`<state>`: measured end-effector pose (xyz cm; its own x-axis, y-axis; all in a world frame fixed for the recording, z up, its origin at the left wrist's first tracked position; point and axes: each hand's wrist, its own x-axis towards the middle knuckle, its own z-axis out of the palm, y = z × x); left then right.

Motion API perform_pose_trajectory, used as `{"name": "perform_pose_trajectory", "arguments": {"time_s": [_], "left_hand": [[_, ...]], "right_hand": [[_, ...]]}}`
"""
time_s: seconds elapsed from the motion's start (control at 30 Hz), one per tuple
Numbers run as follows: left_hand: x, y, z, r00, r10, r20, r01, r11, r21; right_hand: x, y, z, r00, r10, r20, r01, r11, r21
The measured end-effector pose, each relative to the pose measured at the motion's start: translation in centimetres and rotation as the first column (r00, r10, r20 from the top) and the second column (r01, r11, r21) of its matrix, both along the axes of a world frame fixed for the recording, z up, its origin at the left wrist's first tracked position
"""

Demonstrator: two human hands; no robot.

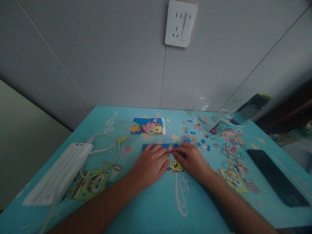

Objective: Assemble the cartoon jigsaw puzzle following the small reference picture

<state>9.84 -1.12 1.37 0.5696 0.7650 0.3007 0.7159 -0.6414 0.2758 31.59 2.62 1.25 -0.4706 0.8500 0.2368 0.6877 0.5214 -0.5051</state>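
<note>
A partly assembled jigsaw puzzle (175,166) with a blue border and a yellow cartoon figure lies on the table under both hands. My left hand (151,164) rests over its left side, fingers stretched out and the fingertips near the middle. From the right, my right hand (192,160) pinches a small puzzle piece (170,149) against the puzzle's upper part. The fingers hide much of the puzzle. Behind it lies a printed picture card (148,126) with cartoon characters.
Loose puzzle pieces (235,152) spread across the right side, beside a dark flat bar (276,177). A clear container (225,114) and a dark object with a green edge (254,105) stand at the back right. A white power strip (59,174) with a looped cable (119,148) lies left.
</note>
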Motion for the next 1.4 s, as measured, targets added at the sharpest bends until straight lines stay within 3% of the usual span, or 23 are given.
{"name": "perform_pose_trajectory", "arguments": {"time_s": [0.57,1.07,1.3,1.4], "left_hand": [[0.0,0.1,-0.4,1.000,0.009,0.012,-0.009,1.000,0.013],[-0.1,0.3,-0.3,1.000,0.001,0.030,0.000,0.999,-0.037],[-0.4,0.5,-0.7,1.000,0.000,-0.001,0.000,1.000,-0.021],[-0.8,0.7,-1.0,1.000,-0.020,-0.002,0.020,0.999,-0.033]], "right_hand": [[0.1,-0.1,-0.1,0.998,-0.021,0.058,0.019,0.999,0.036],[-0.5,-0.8,1.0,0.946,-0.016,0.323,-0.038,0.986,0.160],[-0.7,-1.0,1.3,0.938,-0.027,0.346,-0.041,0.981,0.188],[0.7,-0.3,1.7,0.939,-0.128,0.318,0.053,0.971,0.234]]}}
